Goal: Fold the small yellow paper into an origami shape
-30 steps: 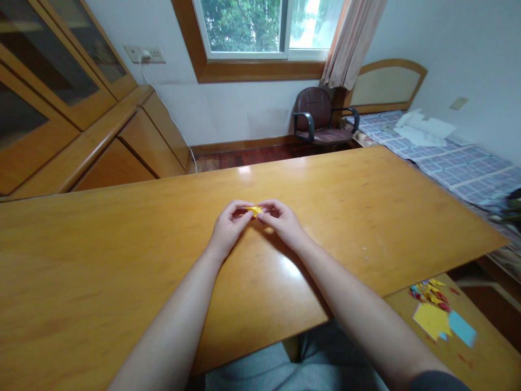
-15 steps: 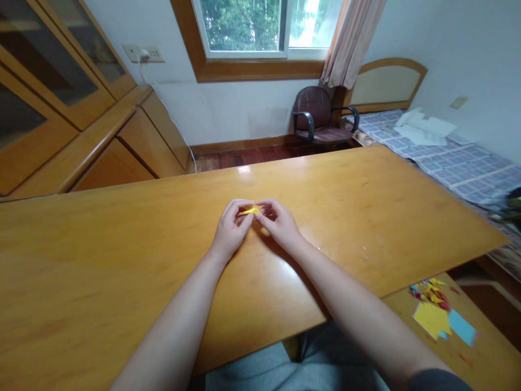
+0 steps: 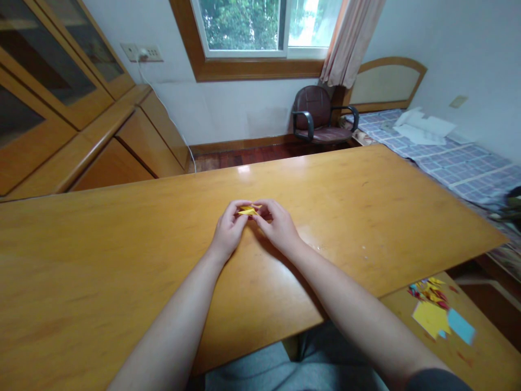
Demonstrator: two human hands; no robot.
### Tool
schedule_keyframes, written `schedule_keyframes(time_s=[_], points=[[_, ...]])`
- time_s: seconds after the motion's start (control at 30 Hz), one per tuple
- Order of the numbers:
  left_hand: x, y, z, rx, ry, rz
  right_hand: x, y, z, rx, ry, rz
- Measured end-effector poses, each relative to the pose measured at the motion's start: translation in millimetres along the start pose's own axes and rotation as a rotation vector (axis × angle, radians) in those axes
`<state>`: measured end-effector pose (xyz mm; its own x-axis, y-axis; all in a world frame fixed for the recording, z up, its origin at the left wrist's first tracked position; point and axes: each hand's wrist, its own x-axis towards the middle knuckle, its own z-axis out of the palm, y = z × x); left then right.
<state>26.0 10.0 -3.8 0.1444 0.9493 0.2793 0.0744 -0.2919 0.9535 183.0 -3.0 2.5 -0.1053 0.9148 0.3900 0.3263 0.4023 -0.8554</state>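
A small piece of folded yellow paper [image 3: 247, 211] is held between both hands, just over the wooden table [image 3: 122, 260]. On its left side my left hand [image 3: 229, 227] pinches it with thumb and fingers. My right hand [image 3: 279, 221] grips the other side, its thumb at the near edge and fingertips at the far edge. Pointed flaps of the paper stick out between the fingers. Parts of the fold are hidden by the fingertips.
Lower right, a second wooden surface [image 3: 484, 358] bears a pile of folded red and yellow papers [image 3: 433, 293], yellow sheets [image 3: 430, 319] and a light blue sheet [image 3: 462, 327]. Beyond the table stand a chair [image 3: 313, 111], a bed [image 3: 468, 157] and a cabinet [image 3: 93, 141].
The yellow paper has tilted slightly between my fingers, and its flaps look more spread apart. Both hands stay in nearly the same place, with small finger shifts.
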Motion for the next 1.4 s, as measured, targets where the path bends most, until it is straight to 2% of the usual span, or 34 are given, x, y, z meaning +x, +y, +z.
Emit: schedule_keyframes(time_s=[0.33, 0.6, 0.83, 1.13, 1.27, 1.4], points=[[2.0, -0.8, 0.6, -0.080, 0.031, -0.053, 0.3, 2.0, 0.1, 0.014, 0.004, 0.013], [2.6, -5.5, -0.5, -0.031, 0.039, -0.061, 2.4, 3.1, 0.2, 0.113, 0.008, 0.105], [4.8, -0.6, 1.4, -0.024, 0.054, -0.021, 0.7, 1.8, 0.7, 0.052, -0.034, 0.017], [4.9, -4.7, -0.1, -0.066, 0.066, -0.059, -0.1, 3.0, 2.1, -0.022, -0.046, -0.051], [5.5, -4.6, 0.1, -0.113, 0.081, -0.099, 0.3, 0.6, 1.5, 0.012, -0.028, -0.001], [5.5, -5.3, -0.8, -0.183, 0.047, -0.139, 2.2, 3.4, 2.0, 0.167, 0.006, 0.115]])
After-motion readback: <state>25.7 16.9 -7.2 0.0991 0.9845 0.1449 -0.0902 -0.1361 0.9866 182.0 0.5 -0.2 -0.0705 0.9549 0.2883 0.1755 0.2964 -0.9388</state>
